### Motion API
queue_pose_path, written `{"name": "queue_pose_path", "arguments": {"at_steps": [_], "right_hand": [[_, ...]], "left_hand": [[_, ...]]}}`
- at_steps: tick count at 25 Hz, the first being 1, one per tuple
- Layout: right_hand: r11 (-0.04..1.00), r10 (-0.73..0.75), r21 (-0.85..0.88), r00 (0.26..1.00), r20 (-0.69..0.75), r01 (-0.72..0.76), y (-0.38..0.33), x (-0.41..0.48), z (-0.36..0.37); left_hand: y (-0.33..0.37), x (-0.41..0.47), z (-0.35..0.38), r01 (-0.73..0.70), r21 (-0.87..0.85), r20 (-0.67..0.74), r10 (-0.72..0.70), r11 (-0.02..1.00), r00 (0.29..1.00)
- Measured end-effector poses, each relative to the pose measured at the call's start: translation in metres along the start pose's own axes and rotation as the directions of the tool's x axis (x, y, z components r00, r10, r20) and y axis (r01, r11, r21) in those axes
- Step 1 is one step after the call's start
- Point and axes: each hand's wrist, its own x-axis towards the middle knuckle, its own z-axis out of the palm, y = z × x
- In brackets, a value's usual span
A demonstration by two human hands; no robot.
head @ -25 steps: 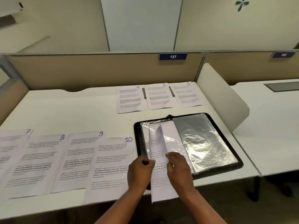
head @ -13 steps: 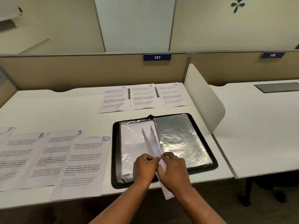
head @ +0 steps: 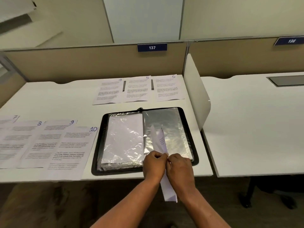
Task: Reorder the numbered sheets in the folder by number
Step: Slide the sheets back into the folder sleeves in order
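A: What is left of the folder (head: 98, 145)?
B: Sheet 7 (head: 6, 122), sheet 8 (head: 21, 142), sheet 9 (head: 49, 139) and sheet 10 (head: 70, 153) are laid flat in a row, edges overlapped. Sheet 10 is just beside the folder's rim.
A: Behind it?
B: Sheet 4 (head: 108, 92), sheet 5 (head: 137, 89) and sheet 6 (head: 167, 89) are lined up side by side.
A: The folder itself?
B: Laid open. A white page is seen in the left sleeve (head: 123, 139). The right sleeve (head: 177, 129) is shiny; contents can't be told.
A: Hands?
B: A curled sheet (head: 167, 190) is held at the folder's near edge, top end raised over the right sleeve, bottom end hung past that edge. Its number can't be read. The left hand (head: 153, 163) is clamped on it with fingers curled, and so is the right hand (head: 180, 167). The knuckles are almost touching.
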Motion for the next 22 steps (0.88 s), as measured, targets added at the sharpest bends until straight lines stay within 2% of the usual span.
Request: {"name": "queue_pose_path", "arguments": {"at_steps": [3,6,7,9,11,12,16,22], "right_hand": [[0.999,0.043,0.022,0.999,0.019,-0.043,0.011,-0.006,-0.008],[0.992,0.121,0.035,0.992,0.022,-0.122,0.024,-0.013,-0.023],[0.99,0.139,0.036,0.99,0.014,-0.139,0.028,-0.015,-0.029],[0.986,0.165,0.007,0.986,-0.004,-0.165,0.034,-0.02,-0.036],[0.979,0.202,-0.016,0.979,-0.016,-0.202,0.032,-0.025,-0.041],[0.976,0.216,-0.019,0.976,-0.019,-0.216,0.03,-0.028,-0.043],[0.975,0.207,-0.078,0.977,-0.045,-0.21,0.019,-0.036,-0.047],[0.949,0.29,-0.11,0.955,-0.057,-0.294,0.007,-0.051,-0.048]], "left_hand": [[-0.004,0.003,-0.001,-0.061,-0.012,-0.025,0.06,0.998,0.998],[-0.021,0.024,-0.011,-0.195,0.218,0.016,0.196,0.956,0.98],[-0.028,0.033,-0.013,-0.276,0.35,0.077,0.266,0.895,0.961],[-0.041,0.054,-0.013,-0.483,0.586,0.297,0.382,0.65,0.875],[-0.046,0.071,-0.009,-0.621,0.661,0.49,0.386,0.42,0.782],[-0.046,0.077,-0.007,-0.654,0.662,0.533,0.384,0.366,0.754],[-0.041,0.088,-0.006,-0.73,0.604,0.565,0.474,0.321,0.676],[-0.042,0.089,-0.012,-0.758,0.579,0.579,0.503,0.299,0.641]]}}
